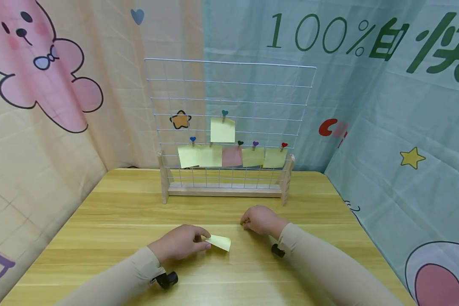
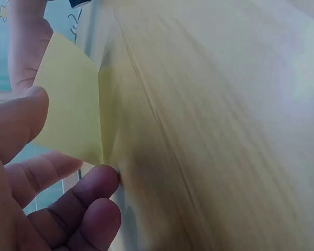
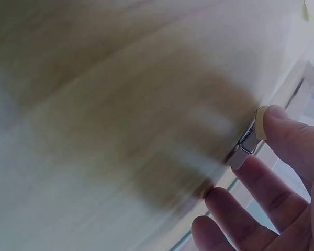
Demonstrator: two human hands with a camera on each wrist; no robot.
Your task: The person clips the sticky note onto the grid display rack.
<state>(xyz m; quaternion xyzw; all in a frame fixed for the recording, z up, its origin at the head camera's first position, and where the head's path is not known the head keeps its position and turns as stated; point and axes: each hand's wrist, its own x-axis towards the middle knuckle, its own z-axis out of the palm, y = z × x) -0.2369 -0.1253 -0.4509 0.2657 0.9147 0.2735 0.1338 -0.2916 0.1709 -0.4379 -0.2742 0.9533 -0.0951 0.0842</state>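
Observation:
My left hand [image 1: 181, 242] pinches a pale yellow sticky note [image 1: 219, 242] between thumb and fingers, low over the wooden table. The left wrist view shows the note [image 2: 70, 102] creased along one side, its narrow flap standing at an angle. Farther right and a little farther forward, my right hand [image 1: 262, 219] is close to the tabletop. Its thumb and index finger grip a small wooden clip [image 3: 259, 125] with a metal spring. The other fingers of that hand are bent near the table surface.
Behind the hands stands a white wire grid [image 1: 229, 63] on a wooden base [image 1: 225, 191]. One yellow note [image 1: 222, 130] hangs by a teal heart clip [image 1: 225, 113]. Below it hangs a row of several notes, one pink [image 1: 232, 157]. Printed curtains [image 1: 386, 110] enclose the table [image 1: 130, 212].

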